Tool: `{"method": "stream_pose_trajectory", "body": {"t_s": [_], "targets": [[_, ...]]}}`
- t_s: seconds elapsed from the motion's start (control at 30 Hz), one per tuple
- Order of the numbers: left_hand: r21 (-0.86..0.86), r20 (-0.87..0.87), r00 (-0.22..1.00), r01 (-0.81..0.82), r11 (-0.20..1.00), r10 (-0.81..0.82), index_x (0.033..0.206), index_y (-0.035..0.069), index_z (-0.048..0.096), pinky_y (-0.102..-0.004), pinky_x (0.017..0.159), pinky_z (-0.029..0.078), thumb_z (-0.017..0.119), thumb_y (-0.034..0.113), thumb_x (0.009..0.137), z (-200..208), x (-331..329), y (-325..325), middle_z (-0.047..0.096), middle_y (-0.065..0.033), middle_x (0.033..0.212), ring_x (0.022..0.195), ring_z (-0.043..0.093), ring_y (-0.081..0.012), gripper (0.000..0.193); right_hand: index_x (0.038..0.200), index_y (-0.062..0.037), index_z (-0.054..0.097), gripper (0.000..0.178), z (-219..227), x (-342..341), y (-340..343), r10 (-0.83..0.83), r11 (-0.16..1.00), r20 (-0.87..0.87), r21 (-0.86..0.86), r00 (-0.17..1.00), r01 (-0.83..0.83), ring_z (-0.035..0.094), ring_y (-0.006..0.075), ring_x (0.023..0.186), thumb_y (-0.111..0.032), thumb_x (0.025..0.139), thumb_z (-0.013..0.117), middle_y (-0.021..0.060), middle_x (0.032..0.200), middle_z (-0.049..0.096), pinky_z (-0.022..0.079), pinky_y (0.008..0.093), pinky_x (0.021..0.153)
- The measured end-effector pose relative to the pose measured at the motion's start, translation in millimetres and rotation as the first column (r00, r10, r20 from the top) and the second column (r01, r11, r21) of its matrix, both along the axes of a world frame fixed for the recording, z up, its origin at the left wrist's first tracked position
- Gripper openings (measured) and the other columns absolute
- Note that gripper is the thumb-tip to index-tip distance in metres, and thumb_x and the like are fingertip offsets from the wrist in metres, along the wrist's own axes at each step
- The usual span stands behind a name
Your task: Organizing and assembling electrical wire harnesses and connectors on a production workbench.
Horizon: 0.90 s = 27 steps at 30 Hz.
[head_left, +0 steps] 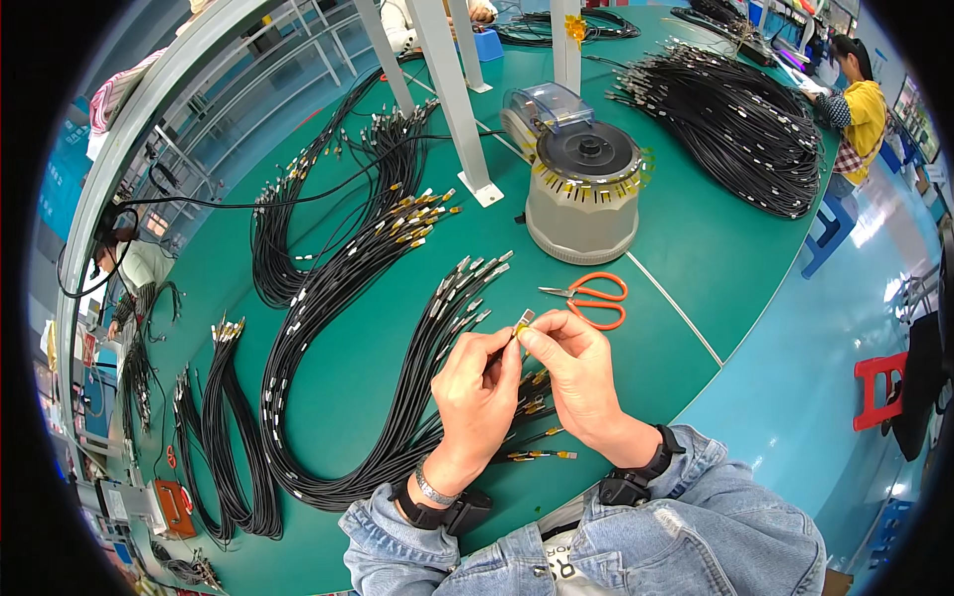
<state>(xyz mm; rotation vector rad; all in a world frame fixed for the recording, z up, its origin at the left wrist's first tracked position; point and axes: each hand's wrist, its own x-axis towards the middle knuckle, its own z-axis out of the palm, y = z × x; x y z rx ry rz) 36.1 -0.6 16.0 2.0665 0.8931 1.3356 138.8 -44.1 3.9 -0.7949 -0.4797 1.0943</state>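
Observation:
Just in front of me, my left hand (475, 389) pinches a black cable close to its metal connector (525, 318). My right hand (576, 370) is closed at the same end, thumb and fingertip pressed where a bit of yellow tape (520, 329) shows on the cable. Beyond the hands lie orange-handled scissors (600, 300), blades pointing left. A round grey tape dispenser (582, 214) stands farther off, short yellow strips sticking out around its top. Left of my hands curves a long bundle of black cables (343, 475) with metal connectors; more taped cable ends show under my wrists.
White metal posts (452, 109) rise from the green table (686, 298). A large cable heap (725, 129) lies at the far right; smaller bundles (238, 467) lie left. A person in yellow (863, 124) works at right. A red stool (879, 390) stands on the blue floor.

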Motion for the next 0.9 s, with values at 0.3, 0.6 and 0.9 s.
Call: {"method": "stream_pose_trajectory", "body": {"t_s": [0.3, 0.6, 0.9], "targets": [[-0.061, 0.013, 0.999, -0.051, 0.997, 0.052, 0.093, 0.003, 0.060, -0.0185, 0.042, 0.036, 0.065, -0.006, 0.075, -4.6, 1.7, -5.5, 0.056, -0.0023, 0.069, 0.049, 0.047, -0.0052, 0.020, 0.087, -0.0010, 0.058, 0.007, 0.4, 1.1, -0.3, 0.001, 1.000, -0.001, -0.029, 1.000, -0.001, 0.054, 0.0087, 0.081, -0.004, 0.082, 0.062, 0.0027, 0.086, 0.059, 0.043, 0.0227, 0.075], [0.404, -0.124, 0.990, -0.005, 0.915, 0.060, 0.101, 0.004, 0.061, -0.0211, 0.041, 0.037, 0.065, -0.009, 0.073, -12.5, 0.2, 5.3, 0.053, -0.0023, 0.065, 0.046, 0.046, -0.0079, 0.031, 0.087, -0.0011, 0.057, 0.005, 1.1, 0.4, -2.5, 0.005, 1.000, -0.016, -0.027, 1.000, -0.006, 0.054, 0.0093, 0.081, -0.001, 0.083, 0.060, 0.0023, 0.086, 0.058, 0.043, 0.0232, 0.075], [0.221, -0.118, 0.990, -0.054, 0.974, 0.082, 0.102, 0.003, 0.061, -0.0243, 0.042, 0.039, 0.064, -0.006, 0.074, -7.4, 0.5, 0.9, 0.050, -0.0039, 0.065, 0.048, 0.048, -0.0112, 0.029, 0.089, 0.0001, 0.059, 0.005, 4.0, 1.3, -5.9, 0.019, 1.000, 0.001, -0.019, 1.000, -0.019, 0.054, 0.0093, 0.082, -0.001, 0.084, 0.059, 0.0023, 0.087, 0.058, 0.042, 0.0232, 0.076]]}}
